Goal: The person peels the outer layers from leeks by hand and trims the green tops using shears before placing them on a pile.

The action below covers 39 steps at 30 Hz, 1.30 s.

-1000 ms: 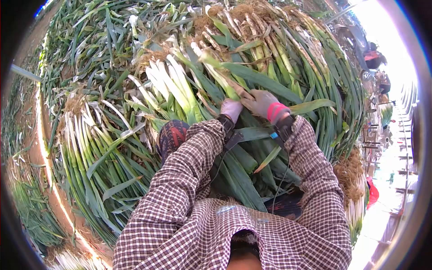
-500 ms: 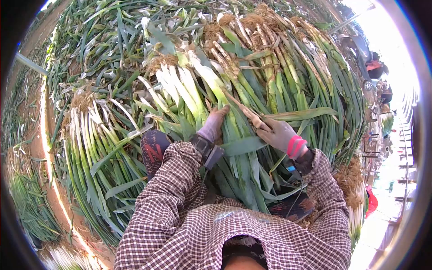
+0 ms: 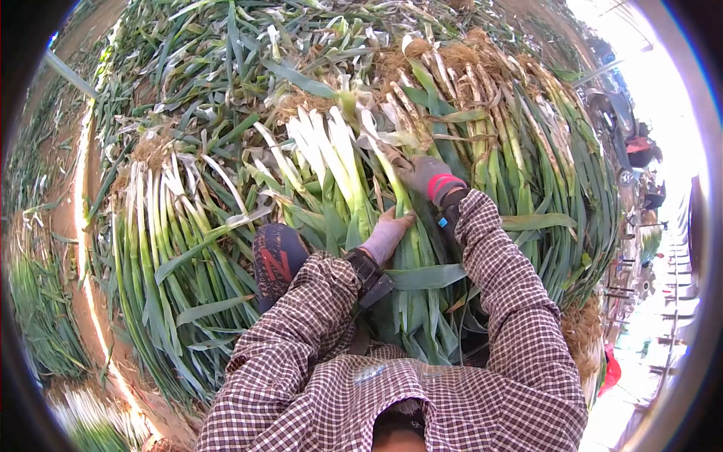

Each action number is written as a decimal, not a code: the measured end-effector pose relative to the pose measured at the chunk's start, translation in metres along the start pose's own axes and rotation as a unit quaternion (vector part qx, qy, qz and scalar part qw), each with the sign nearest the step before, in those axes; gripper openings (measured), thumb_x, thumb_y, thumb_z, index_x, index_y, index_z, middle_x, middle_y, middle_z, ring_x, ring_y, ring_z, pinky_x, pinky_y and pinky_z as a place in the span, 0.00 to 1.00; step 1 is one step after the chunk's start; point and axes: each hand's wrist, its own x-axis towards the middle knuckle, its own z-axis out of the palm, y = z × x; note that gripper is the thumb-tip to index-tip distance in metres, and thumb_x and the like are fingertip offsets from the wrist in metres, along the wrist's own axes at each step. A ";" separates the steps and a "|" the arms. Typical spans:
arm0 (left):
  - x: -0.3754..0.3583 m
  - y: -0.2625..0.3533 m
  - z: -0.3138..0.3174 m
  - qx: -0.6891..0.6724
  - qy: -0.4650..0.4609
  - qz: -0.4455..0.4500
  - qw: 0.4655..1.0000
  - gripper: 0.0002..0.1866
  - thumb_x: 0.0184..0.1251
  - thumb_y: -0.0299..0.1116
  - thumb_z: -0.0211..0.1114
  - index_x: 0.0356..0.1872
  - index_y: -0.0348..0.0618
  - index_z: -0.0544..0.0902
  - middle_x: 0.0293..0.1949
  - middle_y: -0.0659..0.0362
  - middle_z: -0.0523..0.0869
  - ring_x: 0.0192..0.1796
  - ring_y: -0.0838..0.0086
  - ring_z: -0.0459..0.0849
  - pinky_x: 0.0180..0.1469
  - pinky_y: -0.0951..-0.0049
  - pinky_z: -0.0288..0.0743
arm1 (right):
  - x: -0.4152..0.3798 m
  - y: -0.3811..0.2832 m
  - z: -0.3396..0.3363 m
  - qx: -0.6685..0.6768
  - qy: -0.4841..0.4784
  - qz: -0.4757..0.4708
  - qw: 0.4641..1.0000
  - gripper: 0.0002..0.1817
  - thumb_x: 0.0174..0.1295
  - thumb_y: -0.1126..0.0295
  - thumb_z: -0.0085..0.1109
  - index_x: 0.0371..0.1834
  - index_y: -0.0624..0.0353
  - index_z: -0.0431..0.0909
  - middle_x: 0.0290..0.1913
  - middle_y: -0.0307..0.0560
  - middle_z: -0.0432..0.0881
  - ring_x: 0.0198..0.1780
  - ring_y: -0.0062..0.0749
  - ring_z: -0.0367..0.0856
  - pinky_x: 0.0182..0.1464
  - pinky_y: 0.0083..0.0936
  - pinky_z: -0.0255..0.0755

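My left hand [image 3: 387, 233], gloved, is closed round the green part of a long green onion [image 3: 385, 167] whose white end points away from me. Higher on the same stalk, my right hand [image 3: 423, 176], in a grey glove with a pink cuff, pinches at its outer skin; the fingertips are partly hidden. Left of this stalk lie several clean white green onions [image 3: 320, 147] side by side. To the right is a heap of untrimmed green onions [image 3: 482, 113] with brown roots and dry, soiled skins. Long green leaves run down between my forearms.
Another bundle of green onions [image 3: 154, 218] lies at the left, beside my shoe [image 3: 277, 264]. Stripped leaves [image 3: 188, 75] cover the ground ahead. A metal pole [image 3: 71, 75] stands at far left. Vehicles [image 3: 614, 113] and a red bag [image 3: 611, 371] are at the right.
My right hand has moved up and left from the loose, dry strip of skin to the stalk's upper part. My left hand has shifted slightly down the view, still on the stalk.
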 end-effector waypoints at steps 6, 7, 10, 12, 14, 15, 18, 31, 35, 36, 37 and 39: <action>-0.010 0.010 -0.002 -0.168 -0.057 -0.037 0.983 0.29 0.71 0.48 0.63 0.65 0.37 0.72 0.46 0.53 0.86 0.39 0.66 0.86 0.44 0.64 0.82 | 0.002 0.031 0.020 0.106 0.005 0.038 0.994 0.38 0.62 0.39 0.57 0.56 0.68 0.79 0.48 0.69 0.83 0.53 0.58 0.83 0.56 0.43 0.74; -0.003 0.006 -0.007 -0.201 -0.060 -0.050 0.976 0.28 0.72 0.51 0.62 0.62 0.39 0.74 0.44 0.54 0.86 0.38 0.65 0.86 0.43 0.63 0.83 | 0.001 0.034 0.026 0.133 -0.001 0.043 0.990 0.38 0.62 0.40 0.58 0.56 0.68 0.79 0.48 0.69 0.84 0.52 0.58 0.84 0.55 0.42 0.74; -0.010 0.017 -0.015 -0.261 -0.110 -0.044 0.958 0.26 0.75 0.57 0.54 0.52 0.43 0.79 0.38 0.56 0.87 0.36 0.65 0.87 0.39 0.62 0.84 | -0.008 0.032 0.031 0.168 -0.021 0.048 0.984 0.36 0.62 0.41 0.59 0.54 0.68 0.80 0.44 0.65 0.85 0.49 0.53 0.85 0.51 0.40 0.75; -0.020 0.021 -0.017 -0.273 -0.158 -0.051 0.948 0.29 0.74 0.63 0.51 0.48 0.43 0.80 0.35 0.56 0.87 0.35 0.66 0.87 0.38 0.63 0.85 | -0.014 0.034 0.040 0.235 -0.051 0.043 0.970 0.34 0.63 0.42 0.60 0.52 0.68 0.81 0.39 0.57 0.86 0.42 0.44 0.85 0.47 0.36 0.76; -0.026 0.020 -0.018 -0.261 -0.135 -0.054 0.954 0.30 0.73 0.64 0.51 0.47 0.44 0.79 0.35 0.56 0.87 0.35 0.66 0.87 0.38 0.63 0.85 | -0.005 0.039 0.058 0.302 0.008 0.035 0.953 0.34 0.63 0.43 0.60 0.51 0.68 0.82 0.37 0.55 0.86 0.40 0.41 0.85 0.47 0.35 0.76; -0.031 0.020 -0.018 -0.256 -0.124 -0.054 0.957 0.31 0.72 0.65 0.51 0.47 0.44 0.79 0.36 0.56 0.87 0.36 0.66 0.87 0.39 0.63 0.84 | -0.003 0.040 0.062 0.333 0.037 0.031 0.942 0.33 0.63 0.43 0.60 0.50 0.68 0.82 0.36 0.54 0.86 0.39 0.39 0.84 0.46 0.35 0.76; -0.044 0.015 -0.018 -0.306 -0.148 -0.034 0.940 0.30 0.67 0.66 0.59 0.45 0.45 0.77 0.30 0.61 0.80 0.33 0.70 0.82 0.40 0.66 0.82 | 0.006 0.021 0.050 0.291 0.004 0.073 0.954 0.32 0.63 0.43 0.60 0.51 0.65 0.83 0.39 0.55 0.87 0.42 0.41 0.85 0.48 0.35 0.76; -0.055 0.007 -0.036 -0.421 -0.312 -0.065 0.849 0.26 0.61 0.65 0.67 0.38 0.53 0.74 0.25 0.73 0.69 0.26 0.81 0.66 0.34 0.76 0.68 | -0.008 0.000 0.045 0.304 -0.036 0.082 0.948 0.36 0.60 0.38 0.59 0.47 0.68 0.84 0.40 0.57 0.86 0.42 0.46 0.85 0.46 0.37 0.77; -0.075 0.025 -0.029 -0.347 -0.273 -0.016 0.897 0.28 0.61 0.70 0.63 0.39 0.55 0.74 0.25 0.73 0.67 0.27 0.82 0.66 0.33 0.75 0.68 | 0.003 0.009 0.071 0.402 0.006 0.079 0.912 0.33 0.60 0.39 0.60 0.42 0.64 0.83 0.36 0.51 0.83 0.34 0.38 0.80 0.36 0.34 0.73; -0.070 0.022 -0.030 -0.356 -0.275 -0.025 0.893 0.28 0.61 0.69 0.64 0.39 0.54 0.74 0.26 0.72 0.68 0.27 0.81 0.67 0.33 0.75 0.69 | 0.010 0.010 0.063 0.413 0.000 0.096 0.906 0.37 0.59 0.35 0.58 0.49 0.64 0.82 0.42 0.57 0.84 0.44 0.46 0.81 0.46 0.37 0.73; -0.067 0.015 -0.032 -0.365 -0.276 -0.034 0.888 0.29 0.61 0.69 0.64 0.39 0.53 0.74 0.26 0.72 0.69 0.28 0.80 0.69 0.34 0.74 0.71 | 0.016 0.010 0.056 0.424 -0.007 0.112 0.899 0.42 0.57 0.32 0.56 0.56 0.64 0.81 0.49 0.64 0.85 0.55 0.54 0.83 0.57 0.40 0.74; -0.065 0.005 -0.031 -0.368 -0.239 -0.055 0.897 0.30 0.61 0.68 0.64 0.40 0.51 0.75 0.28 0.70 0.71 0.29 0.78 0.72 0.36 0.72 0.74 | 0.024 0.009 0.046 0.361 0.008 0.036 0.932 0.38 0.59 0.36 0.59 0.51 0.65 0.82 0.45 0.59 0.84 0.47 0.49 0.83 0.49 0.38 0.75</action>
